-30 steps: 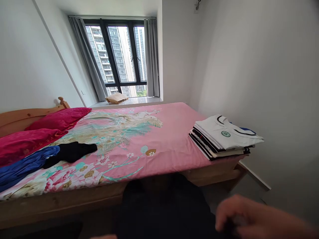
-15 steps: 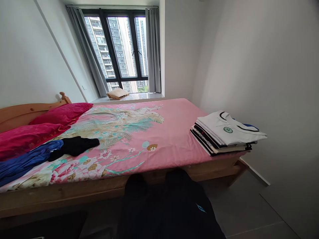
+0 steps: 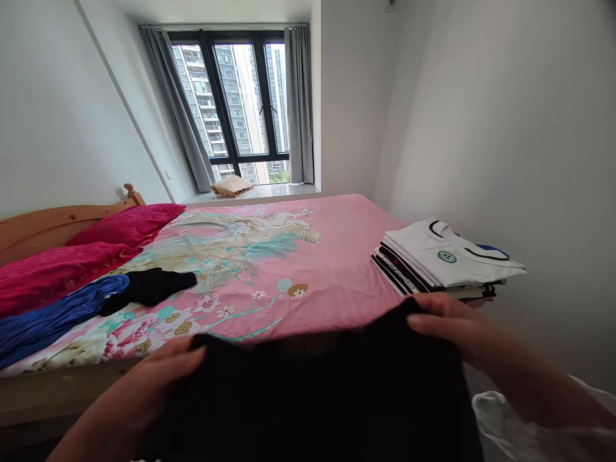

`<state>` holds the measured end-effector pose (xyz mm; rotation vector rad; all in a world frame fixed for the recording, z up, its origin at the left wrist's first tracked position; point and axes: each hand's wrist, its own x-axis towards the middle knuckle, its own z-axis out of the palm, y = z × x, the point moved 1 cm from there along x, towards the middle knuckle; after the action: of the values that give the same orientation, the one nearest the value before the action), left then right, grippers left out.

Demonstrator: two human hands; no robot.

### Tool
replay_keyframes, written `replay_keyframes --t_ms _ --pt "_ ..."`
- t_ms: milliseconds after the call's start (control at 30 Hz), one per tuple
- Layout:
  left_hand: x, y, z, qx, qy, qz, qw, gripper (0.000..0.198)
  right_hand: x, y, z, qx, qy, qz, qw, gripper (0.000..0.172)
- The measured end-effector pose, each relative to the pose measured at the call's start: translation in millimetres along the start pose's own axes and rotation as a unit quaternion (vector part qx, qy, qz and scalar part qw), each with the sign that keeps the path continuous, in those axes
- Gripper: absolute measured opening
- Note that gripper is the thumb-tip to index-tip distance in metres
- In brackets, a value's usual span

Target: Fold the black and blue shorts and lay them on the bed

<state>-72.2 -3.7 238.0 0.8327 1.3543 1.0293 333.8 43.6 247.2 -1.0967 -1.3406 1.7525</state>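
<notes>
A black garment [image 3: 317, 398] is stretched out in front of me, low in the view, its kind hard to make out. My left hand [image 3: 166, 366] pinches its upper left corner between thumb and fingers. At the upper right corner, my right hand [image 3: 445, 321] grips the cloth the same way. The garment hides my legs and part of the bed's front edge. Just beyond my right hand, a stack of folded clothes [image 3: 433, 260] lies on the bed corner, topped by a white shirt with dark trim and a round green badge.
The bed [image 3: 337, 256] has a pink floral sheet and a wooden frame. Crumpled blue cloth [image 3: 62, 321] and black cloth [image 3: 151, 285] lie at left near red pillows [image 3: 129, 228]. Something white and crinkled [image 3: 503, 420] is at lower right. A beige folded item [image 3: 231, 186] rests on the windowsill.
Both hands have come into view, holding up the black garment by its corners. The white crinkled thing has appeared at lower right. The view has shifted slightly; the bed things stay put.
</notes>
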Motion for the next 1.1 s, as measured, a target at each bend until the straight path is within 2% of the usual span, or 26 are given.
replay_keyframes --t_ms 100,167,233,333,400,500,567,667,833,967,1033,1100 --pt "49.1 2.0 18.1 -0.019 -0.071 -0.061 0.995 0.018 55.6 19.4 -13.5 -0.007 0.022 0.000 1.000 0.029" --pt "70.1 -3.6 28.5 -0.015 -0.077 -0.070 0.994 0.026 82.6 33.4 -15.1 0.002 0.053 -0.003 0.999 0.030" --pt "76.2 -11.1 40.4 0.005 -0.057 -0.045 0.997 0.030 94.5 42.7 -5.1 0.012 0.084 -0.029 0.996 0.032" --pt "63.9 -21.0 65.6 0.043 -0.037 0.022 0.998 0.032 88.3 49.8 30.8 -0.022 0.121 -0.087 0.989 0.038" --pt "51.1 -27.2 85.2 0.090 -0.044 0.078 0.992 0.036 77.3 54.6 61.4 -0.060 0.114 -0.131 0.983 0.038" --pt "37.1 -38.4 108.5 0.181 -0.053 0.170 0.967 0.040 63.4 65.8 99.0 -0.114 0.081 -0.203 0.969 0.035" --pt "32.4 -45.3 116.3 0.222 -0.042 0.220 0.949 0.038 58.1 73.4 111.8 -0.166 0.082 -0.236 0.954 0.037" --pt "28.7 -50.8 119.3 0.252 -0.032 0.247 0.935 0.036 53.0 80.7 115.9 -0.232 0.084 -0.258 0.934 0.043" --pt "20.8 -47.5 120.3 0.264 -0.035 0.253 0.930 0.036 42.6 95.0 116.0 -0.275 0.057 -0.253 0.926 0.050" --pt "17.1 -46.3 122.5 0.297 -0.019 0.226 0.928 0.041 35.3 113.3 117.4 -0.260 0.106 -0.204 0.938 0.057" --pt "18.0 -47.3 121.3 0.304 -0.012 0.220 0.927 0.036 36.4 116.5 115.4 -0.226 0.097 -0.181 0.952 0.053" --pt "19.7 -48.3 117.9 0.305 -0.014 0.226 0.925 0.032 40.0 113.9 110.6 -0.187 0.048 -0.172 0.966 0.037"
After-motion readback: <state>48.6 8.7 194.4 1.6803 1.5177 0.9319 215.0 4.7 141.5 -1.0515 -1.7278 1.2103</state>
